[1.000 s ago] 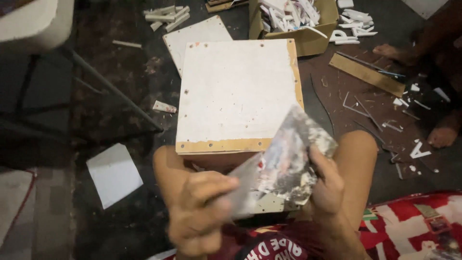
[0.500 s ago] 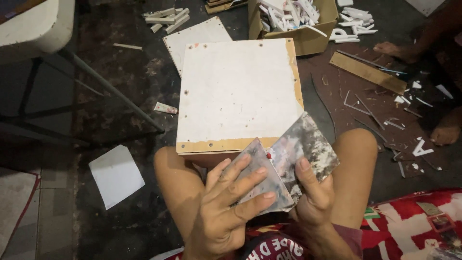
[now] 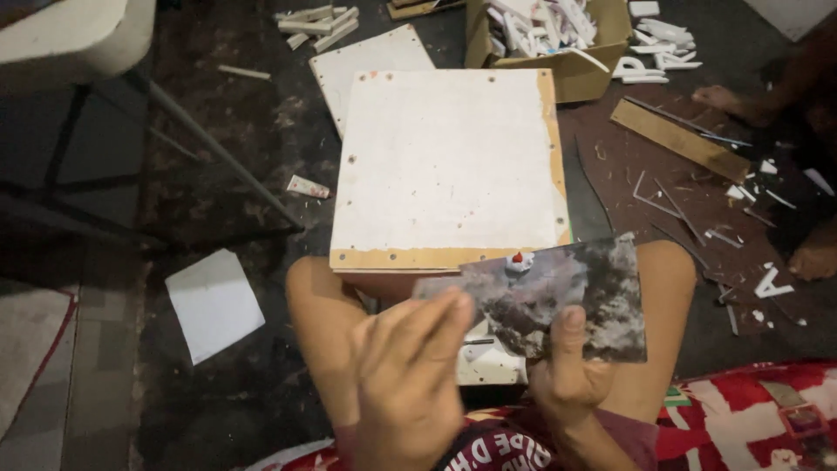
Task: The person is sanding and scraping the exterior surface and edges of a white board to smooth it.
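Right hand (image 3: 567,384) pinches the lower edge of a grey mottled sheet (image 3: 558,301), thumb pressed flat on its face, sheet held out level over the lap between the knees. Half a second ago the sheet was tilted and part crumpled under both hands — now it's flattened out wide, right end reaching past the right knee (image 3: 667,288). Left hand (image 3: 410,375) has come off the face of it: fingers together, blurred, only the fingertips near the sheet's left end, can't tell if they touch or grip anything. So the sheet hangs on the right-hand pinch alone, by my read. A small white nozzle with a red tip (image 3: 518,260) pokes up just behind the sheet's top edge. Ahead sits a white square board (image 3: 445,166) with tan edging, its near edge just beyond the sheet, a second white panel (image 3: 370,65) tucked behind it. Open floor lies to the left — only a loose white card (image 3: 214,301) and chair legs (image 3: 209,139) further out. Right side is cluttered: wood strip (image 3: 680,139), white offcuts, cardboard box of scraps (image 3: 558,39), another person's foot (image 3: 728,98).
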